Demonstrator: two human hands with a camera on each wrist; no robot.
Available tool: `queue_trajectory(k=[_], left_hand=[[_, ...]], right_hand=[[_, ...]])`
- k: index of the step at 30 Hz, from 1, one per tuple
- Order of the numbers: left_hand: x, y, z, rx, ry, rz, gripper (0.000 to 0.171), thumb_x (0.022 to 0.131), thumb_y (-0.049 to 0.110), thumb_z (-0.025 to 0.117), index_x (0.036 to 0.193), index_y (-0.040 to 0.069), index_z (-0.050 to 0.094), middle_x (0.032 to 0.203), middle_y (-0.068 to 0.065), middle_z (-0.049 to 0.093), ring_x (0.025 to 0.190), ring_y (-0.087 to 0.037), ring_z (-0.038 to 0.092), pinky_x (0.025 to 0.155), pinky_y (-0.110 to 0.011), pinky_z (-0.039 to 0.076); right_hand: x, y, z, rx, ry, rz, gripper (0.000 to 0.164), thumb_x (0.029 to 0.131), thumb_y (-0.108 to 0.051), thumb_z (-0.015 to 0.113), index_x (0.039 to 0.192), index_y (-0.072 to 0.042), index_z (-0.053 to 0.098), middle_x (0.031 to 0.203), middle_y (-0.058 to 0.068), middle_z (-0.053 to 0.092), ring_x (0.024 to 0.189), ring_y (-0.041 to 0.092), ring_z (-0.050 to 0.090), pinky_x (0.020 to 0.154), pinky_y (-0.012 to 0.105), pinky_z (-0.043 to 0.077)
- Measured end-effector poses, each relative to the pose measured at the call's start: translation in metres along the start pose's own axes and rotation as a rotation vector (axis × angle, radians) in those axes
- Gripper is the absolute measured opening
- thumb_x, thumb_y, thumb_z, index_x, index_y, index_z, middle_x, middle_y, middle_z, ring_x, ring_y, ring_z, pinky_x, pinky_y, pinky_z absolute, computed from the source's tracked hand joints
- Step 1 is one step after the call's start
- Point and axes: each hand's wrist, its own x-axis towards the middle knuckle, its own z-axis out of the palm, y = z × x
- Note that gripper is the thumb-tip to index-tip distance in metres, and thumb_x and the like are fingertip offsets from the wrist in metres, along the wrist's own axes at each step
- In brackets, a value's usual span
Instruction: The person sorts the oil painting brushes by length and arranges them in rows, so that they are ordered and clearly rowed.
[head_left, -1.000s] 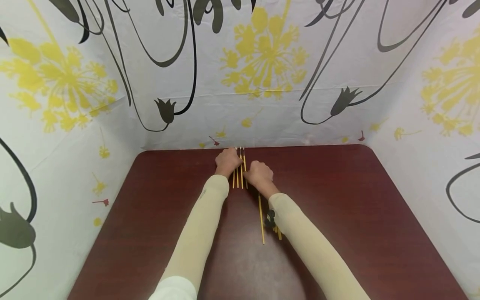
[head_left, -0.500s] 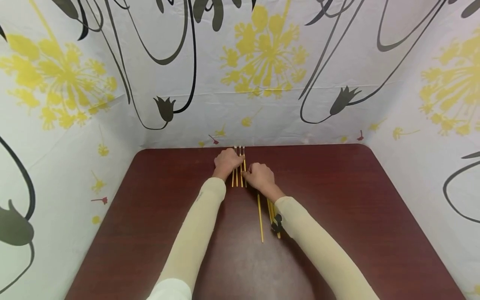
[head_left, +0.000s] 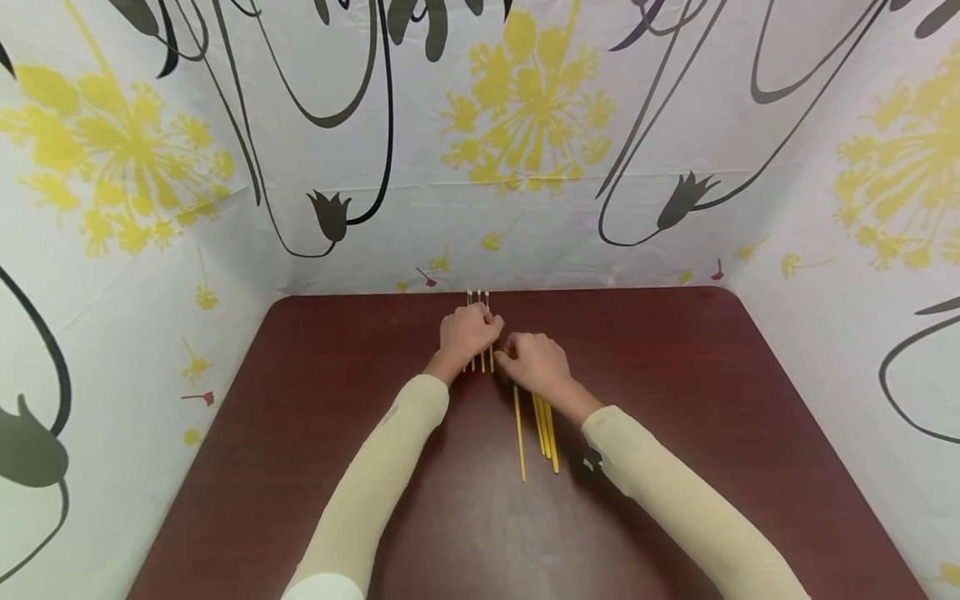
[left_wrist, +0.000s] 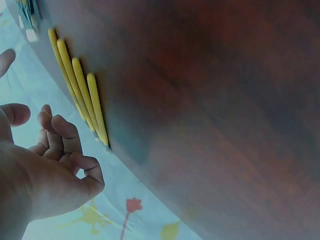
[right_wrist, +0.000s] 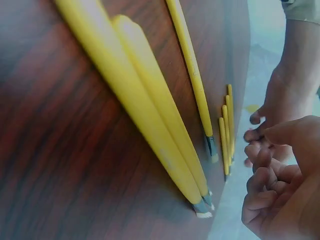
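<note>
Several yellow-handled paintbrushes (left_wrist: 96, 100) lie side by side in a row at the table's far edge, their bristle ends pointing toward the wall. My left hand (head_left: 467, 333) is over this row, hiding the middle of the handles; its fingers are loosely bent and hold nothing in the left wrist view. Just right of the row is my right hand (head_left: 538, 362), fingers relaxed and curled without anything between them. Below it, a single paintbrush (head_left: 519, 433) lies alone. A close group of paintbrushes (head_left: 552, 442) rests to its right, upper ends hidden by my right hand.
The dark red-brown table (head_left: 360, 400) has rounded far corners. White cloth (head_left: 540, 225) printed with yellow and grey flowers stands behind it and along both sides. A small black device (head_left: 592, 459) sits at my right wrist.
My right hand has drawn away from the row, rightward and toward me, uncovering more of the brush group. My left hand has shifted slightly right and nearer. The brushes stay in place.
</note>
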Motion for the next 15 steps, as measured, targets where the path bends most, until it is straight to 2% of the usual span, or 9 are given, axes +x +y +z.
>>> queue_trajectory(k=[3,7,12,15], left_hand=[[-0.01,0.002,0.002,-0.02,-0.011,0.044,0.042,0.106,0.045,0.054,0.071,0.021,0.057,0.057,0.004,0.049,0.051,-0.016,0.044,0.053,-0.031,0.036],[-0.025,0.006,0.001,-0.084,-0.041,0.091,0.036,0.106,0.048,0.057,0.086,0.021,0.068,0.069,0.004,0.063,0.056,-0.015,0.056,0.055,-0.03,0.042],[-0.038,0.011,-0.004,-0.114,-0.097,0.113,0.033,0.106,0.051,0.059,0.098,0.021,0.071,0.073,0.005,0.068,0.059,-0.013,0.06,0.059,-0.03,0.047],[-0.045,0.013,-0.006,-0.082,-0.117,0.145,0.033,0.106,0.05,0.059,0.091,0.022,0.07,0.067,0.008,0.062,0.054,-0.011,0.056,0.055,-0.028,0.043]], right_hand=[[-0.01,0.001,-0.005,-0.029,-0.01,-0.024,0.024,0.099,-0.039,0.072,0.091,-0.017,0.071,0.075,-0.001,0.067,0.056,0.015,0.056,0.05,0.031,0.041],[-0.024,0.004,-0.008,-0.046,-0.018,-0.051,0.024,0.098,-0.039,0.073,0.094,-0.016,0.072,0.075,-0.002,0.067,0.056,0.014,0.055,0.05,0.03,0.041],[-0.042,0.013,-0.009,-0.042,-0.03,-0.068,0.021,0.097,-0.037,0.076,0.095,-0.016,0.072,0.076,-0.003,0.068,0.055,0.012,0.054,0.049,0.03,0.042],[-0.051,0.018,-0.009,-0.039,-0.03,-0.075,0.018,0.095,-0.033,0.079,0.098,-0.016,0.074,0.079,-0.002,0.07,0.057,0.01,0.056,0.05,0.03,0.043]])
